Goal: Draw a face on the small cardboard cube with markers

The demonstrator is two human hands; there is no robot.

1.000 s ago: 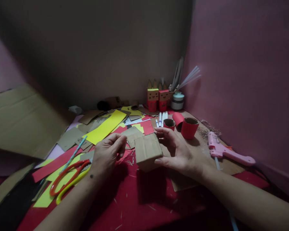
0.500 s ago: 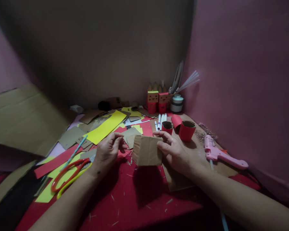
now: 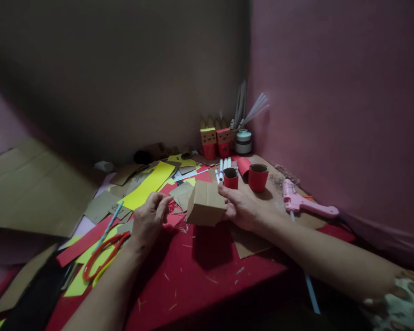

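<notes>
A small brown cardboard box (image 3: 207,202) is in my right hand (image 3: 243,209), thumb at its right edge and the other fingers behind or beneath it. The box is tilted above the red tabletop and casts a shadow there. To its left, my left hand (image 3: 152,216) is apart from it, thumb and fingers curled together in a pinch. Whatever those fingertips hold, if anything, cannot be made out. Scissors with red and yellow handles (image 3: 101,257) lie beside my left forearm, partly hidden. Behind my right hand stands a red-wrapped cardboard tube (image 3: 231,178).
Another red tube (image 3: 258,179) and a pink glue gun (image 3: 303,202) are on the right. Paper and cardboard scraps (image 3: 148,184) cover the left. At the back stand two box-headed figures (image 3: 209,142) and a lidded jar (image 3: 243,141). A large cardboard sheet (image 3: 37,188) leans far left.
My right hand has turned the box, so its upper face and a different side now show. My left hand stays pinched. The whole view has shifted, with the background moving left.
</notes>
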